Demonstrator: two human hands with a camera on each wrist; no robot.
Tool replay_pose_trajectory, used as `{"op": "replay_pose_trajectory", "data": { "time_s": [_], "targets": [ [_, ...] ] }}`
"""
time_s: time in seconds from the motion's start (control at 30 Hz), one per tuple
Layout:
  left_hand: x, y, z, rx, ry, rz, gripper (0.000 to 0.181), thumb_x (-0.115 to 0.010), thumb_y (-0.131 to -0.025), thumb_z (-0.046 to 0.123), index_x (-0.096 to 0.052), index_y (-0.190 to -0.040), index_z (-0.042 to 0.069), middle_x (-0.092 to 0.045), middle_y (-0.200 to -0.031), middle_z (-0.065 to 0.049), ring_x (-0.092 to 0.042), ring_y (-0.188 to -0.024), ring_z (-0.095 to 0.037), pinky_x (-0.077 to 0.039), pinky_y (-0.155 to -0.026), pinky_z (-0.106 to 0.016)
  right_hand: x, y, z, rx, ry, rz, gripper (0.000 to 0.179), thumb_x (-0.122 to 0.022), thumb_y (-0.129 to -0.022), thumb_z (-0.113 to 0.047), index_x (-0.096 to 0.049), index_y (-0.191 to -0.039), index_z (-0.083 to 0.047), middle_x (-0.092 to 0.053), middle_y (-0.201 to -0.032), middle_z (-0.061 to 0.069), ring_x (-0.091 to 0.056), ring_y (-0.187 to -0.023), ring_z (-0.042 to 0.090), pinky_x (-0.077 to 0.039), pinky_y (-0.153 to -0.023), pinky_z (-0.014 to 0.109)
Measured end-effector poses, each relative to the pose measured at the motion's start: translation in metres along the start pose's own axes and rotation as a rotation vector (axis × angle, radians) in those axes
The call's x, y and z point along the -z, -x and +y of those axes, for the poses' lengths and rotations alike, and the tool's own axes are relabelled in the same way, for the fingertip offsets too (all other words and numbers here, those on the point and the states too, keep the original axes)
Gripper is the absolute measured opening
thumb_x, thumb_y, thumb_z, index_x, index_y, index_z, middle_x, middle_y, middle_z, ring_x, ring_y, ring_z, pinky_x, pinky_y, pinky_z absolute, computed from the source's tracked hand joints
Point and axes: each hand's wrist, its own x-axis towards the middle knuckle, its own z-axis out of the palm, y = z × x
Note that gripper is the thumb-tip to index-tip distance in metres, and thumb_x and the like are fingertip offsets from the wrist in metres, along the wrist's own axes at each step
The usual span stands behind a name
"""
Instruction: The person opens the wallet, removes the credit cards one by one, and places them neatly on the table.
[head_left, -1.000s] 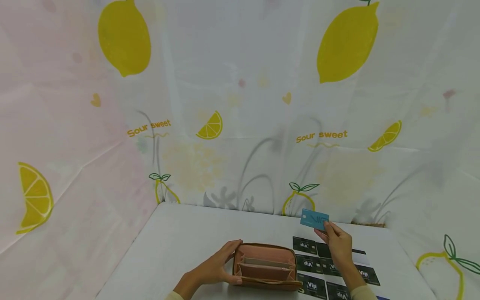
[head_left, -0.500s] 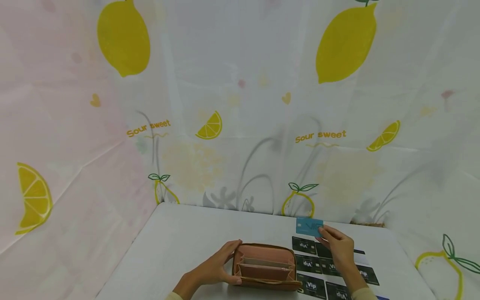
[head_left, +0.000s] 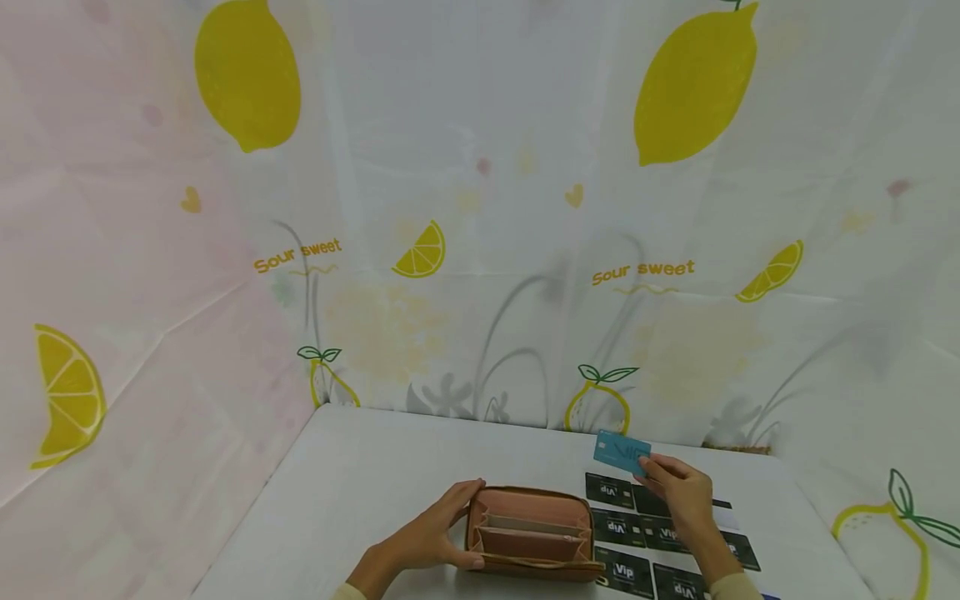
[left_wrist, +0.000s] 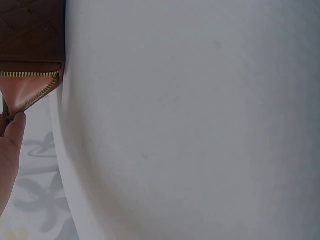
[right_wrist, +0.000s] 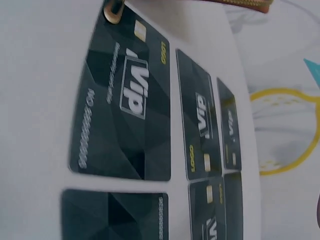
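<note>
A brown zip-around wallet stands open on the white table, its pink compartments facing up. My left hand grips its left end, thumb at the near edge and fingers at the far one. In the left wrist view, the wallet's gold zip and quilted side show beside a bit of the hand. My right hand pinches a blue VIP card by its right end, raised behind the black cards. Only a corner of the blue card enters the right wrist view.
Several black Vip cards lie in rows right of the wallet, partly under my right forearm. The wallet's zip pull overlaps one black card. A lemon-print cloth hangs behind the white table.
The blue card has come slightly down and to the left, and its tilt has varied. My right hand has shifted a little down and right. The left hand and wallet stay put.
</note>
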Motion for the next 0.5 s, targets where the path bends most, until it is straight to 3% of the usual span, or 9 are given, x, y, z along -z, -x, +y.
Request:
{"op": "replay_pose_trajectory", "data": {
  "time_s": [0.13,0.2,0.37,0.5],
  "targets": [
    [0.001,0.0,-0.001,0.005,-0.001,-0.004,0.104,-0.08,-0.081,0.037,-0.013,-0.157,0.015,-0.018,-0.156,-0.013,-0.023,-0.144,-0.028,-0.03,-0.113,-0.033,0.018,-0.018,0.012,0.051,0.0,0.0,0.029,-0.081,-0.081,-0.013,-0.073,-0.102,0.004,-0.07,-0.09,0.003,-0.072,-0.08,0.018,-0.058,-0.075,0.037],
    [0.001,0.0,-0.001,0.007,-0.005,-0.005,0.104,-0.08,-0.081,0.037,-0.013,-0.157,0.015,-0.018,-0.156,-0.013,-0.023,-0.144,-0.028,-0.029,-0.113,-0.032,0.021,-0.018,0.005,0.051,0.002,0.022,0.023,-0.08,-0.081,-0.006,-0.073,-0.099,0.006,-0.07,-0.087,0.003,-0.072,-0.075,0.018,-0.058,-0.07,0.036],
    [0.001,0.0,0.0,0.013,-0.011,-0.001,0.104,-0.08,-0.081,0.039,-0.012,-0.157,0.015,-0.018,-0.157,-0.01,-0.024,-0.143,-0.027,-0.029,-0.113,-0.031,0.026,-0.017,-0.012,-0.027,0.162,0.148,0.036,-0.076,-0.082,0.001,-0.064,-0.11,0.019,-0.069,-0.079,0.001,-0.071,-0.067,0.015,-0.059,-0.067,0.035],
    [0.0,0.001,0.001,0.02,-0.011,-0.005,0.104,-0.079,-0.082,0.039,-0.012,-0.158,0.016,-0.017,-0.157,-0.008,-0.023,-0.143,-0.027,-0.03,-0.113,-0.033,0.035,-0.022,-0.013,-0.095,0.274,0.15,0.038,-0.071,-0.085,0.003,-0.059,-0.115,0.023,-0.069,-0.078,0.002,-0.071,-0.064,0.013,-0.059,-0.066,0.033]
  ]
}}
